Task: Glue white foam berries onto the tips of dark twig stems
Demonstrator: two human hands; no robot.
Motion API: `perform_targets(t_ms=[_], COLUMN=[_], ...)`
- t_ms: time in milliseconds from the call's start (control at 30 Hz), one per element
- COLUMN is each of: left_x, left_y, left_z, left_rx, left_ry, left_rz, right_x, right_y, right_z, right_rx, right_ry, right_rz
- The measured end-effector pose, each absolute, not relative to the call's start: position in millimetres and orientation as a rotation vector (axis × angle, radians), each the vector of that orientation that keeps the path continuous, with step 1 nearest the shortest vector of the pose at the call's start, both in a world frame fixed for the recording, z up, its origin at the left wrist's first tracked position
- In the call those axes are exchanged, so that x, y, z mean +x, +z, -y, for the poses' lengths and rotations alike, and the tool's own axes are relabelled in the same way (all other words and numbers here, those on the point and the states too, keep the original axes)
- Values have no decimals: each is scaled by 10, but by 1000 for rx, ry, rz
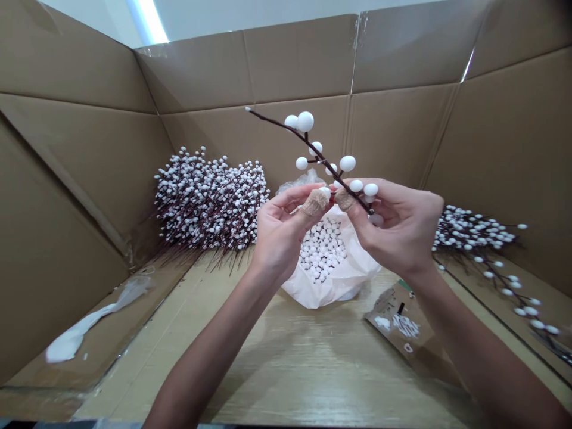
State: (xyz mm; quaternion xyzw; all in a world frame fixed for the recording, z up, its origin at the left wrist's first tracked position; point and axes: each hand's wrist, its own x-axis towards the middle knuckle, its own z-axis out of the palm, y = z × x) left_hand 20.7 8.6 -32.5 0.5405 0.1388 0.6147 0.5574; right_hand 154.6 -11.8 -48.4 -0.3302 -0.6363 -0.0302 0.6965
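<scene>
My right hand [393, 220] grips a dark brown artificial berry branch [328, 164], which slants up to the left with several white balls along it. Between the wrapped thumb and fingers of my left hand [283, 223] is a white ball [325, 192], pinched against a short side twig of the branch. Tan wrapping covers both thumbs. Just below the hands, a white plastic bag [308, 292] stands open, full of loose white balls [322, 250]. The far side of the bag is partly hidden behind my hands.
At the back left lies a big pile of berry branches [210, 202]. Another pile [473, 229] is at the right, with single sprays [509, 286] nearer. A cardboard piece [415, 342] with white bits sits front right. Cardboard walls [295, 65] enclose the table; a plastic strip [89, 328] lies left.
</scene>
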Motion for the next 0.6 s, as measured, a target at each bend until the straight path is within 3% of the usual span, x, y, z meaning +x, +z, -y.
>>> perform_targets(t_ms=[600], left_x=[224], left_y=[-340], left_z=[-110], left_rx=[1290], left_ry=[1462], left_rz=[-355], right_x=[1530], right_y=[-478], right_z=[97], right_rx=[-715], right_ry=[4], right_rz=[1407])
